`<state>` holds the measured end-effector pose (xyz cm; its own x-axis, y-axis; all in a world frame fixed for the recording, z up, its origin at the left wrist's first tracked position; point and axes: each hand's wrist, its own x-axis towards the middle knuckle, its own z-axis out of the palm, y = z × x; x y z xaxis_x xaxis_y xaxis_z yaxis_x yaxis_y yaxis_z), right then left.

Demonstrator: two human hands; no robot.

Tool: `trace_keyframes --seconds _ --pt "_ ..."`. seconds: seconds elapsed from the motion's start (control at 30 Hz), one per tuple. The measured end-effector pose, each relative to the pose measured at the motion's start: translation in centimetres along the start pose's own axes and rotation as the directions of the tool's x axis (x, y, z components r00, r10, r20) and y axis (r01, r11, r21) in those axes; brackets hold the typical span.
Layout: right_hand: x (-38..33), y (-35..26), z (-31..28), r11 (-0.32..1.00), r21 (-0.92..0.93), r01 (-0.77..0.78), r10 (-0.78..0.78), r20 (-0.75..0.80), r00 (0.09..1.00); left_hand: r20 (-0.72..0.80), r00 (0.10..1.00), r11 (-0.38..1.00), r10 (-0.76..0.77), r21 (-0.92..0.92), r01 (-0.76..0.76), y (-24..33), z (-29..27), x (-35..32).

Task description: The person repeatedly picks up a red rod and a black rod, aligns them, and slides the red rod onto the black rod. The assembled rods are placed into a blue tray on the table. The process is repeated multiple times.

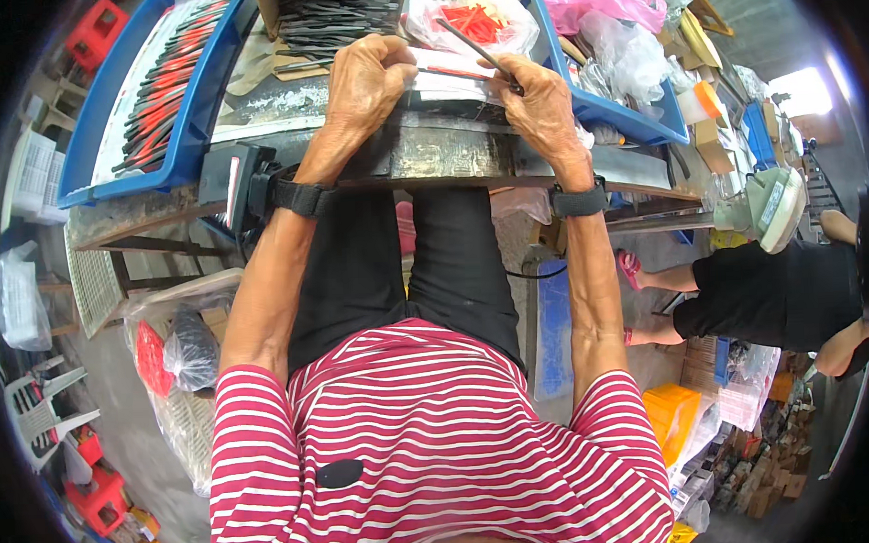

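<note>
Both my hands are closed in pinches over the near edge of the workbench. A thin black-and-red stick (454, 73) stretches between them, above white paper. My left hand (366, 84) pinches its left end. My right hand (541, 105) grips a slim dark rod (469, 42) that slants up to the left, and the stick's other end runs to the same fingers. How the fingers meet the two pieces is partly hidden. Beyond my left hand lies a heap of dark sticks (340, 24). A clear bag of red-orange pieces (474, 23) lies beyond the stick.
To the left, a blue tray (183, 151) holds rows of black-and-red sticks. Another blue tray (673, 120) at right carries plastic bags, one pink (602, 5). A person in dark clothes (780, 293) is at the far right. Red stools (96, 499) stand on the left.
</note>
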<state>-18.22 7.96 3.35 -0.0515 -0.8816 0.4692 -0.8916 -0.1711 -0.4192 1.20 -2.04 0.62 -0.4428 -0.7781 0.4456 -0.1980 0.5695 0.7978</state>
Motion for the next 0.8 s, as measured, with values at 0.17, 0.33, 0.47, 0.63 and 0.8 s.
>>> trace_keyframes --seconds 0.17,0.33,0.47,0.63,0.8 --pt "-0.2 0.3 -1.0 0.995 -0.099 0.031 -0.036 -0.048 0.998 -0.015 0.998 0.998 0.053 0.048 -0.052 -0.4 0.6 -0.3" --pt "1.7 -1.9 -0.6 0.914 0.405 -0.030 0.120 -0.199 0.973 -0.014 0.994 0.989 0.111 0.102 -0.109 -0.5 0.6 -0.4" --pt "3.1 -3.8 0.9 0.773 0.634 0.031 0.092 -0.160 0.983 0.002 0.993 0.980 0.118 0.161 -0.117 -0.4 0.8 -0.4" --pt "3.4 -4.1 2.4 0.787 0.617 -0.020 0.098 -0.093 0.991 -0.015 0.989 0.968 0.144 0.208 -0.138 -0.3 0.9 -0.4" --pt "3.2 -4.1 2.0 0.986 0.073 0.150 -0.127 -0.254 0.959 -0.042 0.982 0.959 0.185 0.228 -0.171 -0.2 1.1 -0.4"
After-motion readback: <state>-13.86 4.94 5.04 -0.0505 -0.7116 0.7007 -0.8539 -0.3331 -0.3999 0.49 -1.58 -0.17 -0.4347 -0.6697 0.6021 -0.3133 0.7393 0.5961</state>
